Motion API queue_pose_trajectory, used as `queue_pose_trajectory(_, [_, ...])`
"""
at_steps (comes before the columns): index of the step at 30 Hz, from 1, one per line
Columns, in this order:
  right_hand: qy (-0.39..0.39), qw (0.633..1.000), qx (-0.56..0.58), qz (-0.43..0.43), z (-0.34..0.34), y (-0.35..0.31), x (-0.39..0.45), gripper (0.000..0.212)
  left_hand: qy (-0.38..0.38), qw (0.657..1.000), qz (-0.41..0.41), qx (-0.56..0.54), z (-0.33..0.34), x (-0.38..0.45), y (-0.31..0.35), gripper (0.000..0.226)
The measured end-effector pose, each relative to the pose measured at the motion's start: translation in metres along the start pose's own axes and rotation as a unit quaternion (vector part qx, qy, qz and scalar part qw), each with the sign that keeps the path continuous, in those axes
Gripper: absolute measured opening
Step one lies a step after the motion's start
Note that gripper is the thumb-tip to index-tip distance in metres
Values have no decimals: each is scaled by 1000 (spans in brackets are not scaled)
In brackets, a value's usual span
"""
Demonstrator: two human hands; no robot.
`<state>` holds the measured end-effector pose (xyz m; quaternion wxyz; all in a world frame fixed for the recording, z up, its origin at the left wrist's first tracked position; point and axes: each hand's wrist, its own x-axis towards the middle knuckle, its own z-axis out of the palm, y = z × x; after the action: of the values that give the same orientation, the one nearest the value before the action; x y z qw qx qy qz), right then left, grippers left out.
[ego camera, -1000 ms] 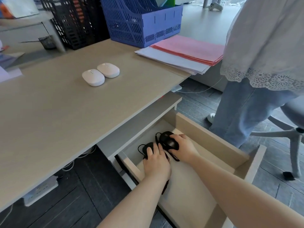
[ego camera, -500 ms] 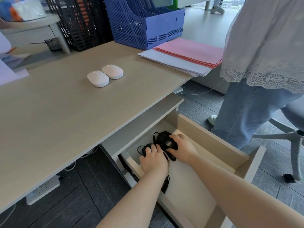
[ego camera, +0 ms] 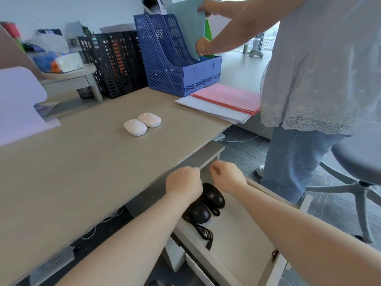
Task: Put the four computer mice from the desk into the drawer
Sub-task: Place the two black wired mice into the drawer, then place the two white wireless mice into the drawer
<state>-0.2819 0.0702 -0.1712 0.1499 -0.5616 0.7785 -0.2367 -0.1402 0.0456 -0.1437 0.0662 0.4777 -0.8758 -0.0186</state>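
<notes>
Two black wired mice lie side by side in the open drawer (ego camera: pixel 243 240): one (ego camera: pixel 214 196) further in, the other (ego camera: pixel 199 212) nearer, their cables (ego camera: pixel 204 232) trailing toward the drawer front. Two white mice (ego camera: pixel 135 127) (ego camera: pixel 149 119) sit touching on the desk top (ego camera: pixel 82 162). My left hand (ego camera: pixel 183 182) and my right hand (ego camera: pixel 227 176) hover above the drawer near the desk edge, fingers loosely curled, holding nothing.
Another person (ego camera: pixel 313 79) stands at the right, handling a folder in a blue file rack (ego camera: pixel 175 58). Pink and white papers (ego camera: pixel 222 102) lie at the desk's right end. A black rack (ego camera: pixel 115 62) stands behind. An office chair (ego camera: pixel 358 162) is at the right.
Both hands let go of the black mice and rose out of the drawer toward the desk edge. The view tilted up, showing the other person's arms at the file rack.
</notes>
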Motion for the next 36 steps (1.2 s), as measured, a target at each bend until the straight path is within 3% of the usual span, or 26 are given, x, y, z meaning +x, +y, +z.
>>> queue_pose_trajectory(6, [65, 997, 17, -28, -11, -43, 6, 24, 86, 994, -33, -64, -40, 10, -26, 20])
queue_pose_trajectory(13, [107, 989, 13, -103, -2, -85, 40, 25, 183, 972, -102, -110, -41, 30, -77, 26])
queue_pose_trajectory(22, [30, 994, -58, -82, 23, -134, 120, 59, 150, 960, -179, -153, -18, 86, -167, 71])
queue_pose_trajectory(29, [45, 994, -31, -91, 41, -156, 172, 63, 95, 959, -186, -193, -19, 130, -205, 114])
queue_pose_trajectory(36, [40, 994, -29, -99, 43, -161, 185, 57, 91, 957, -199, -191, -25, 136, -202, 113])
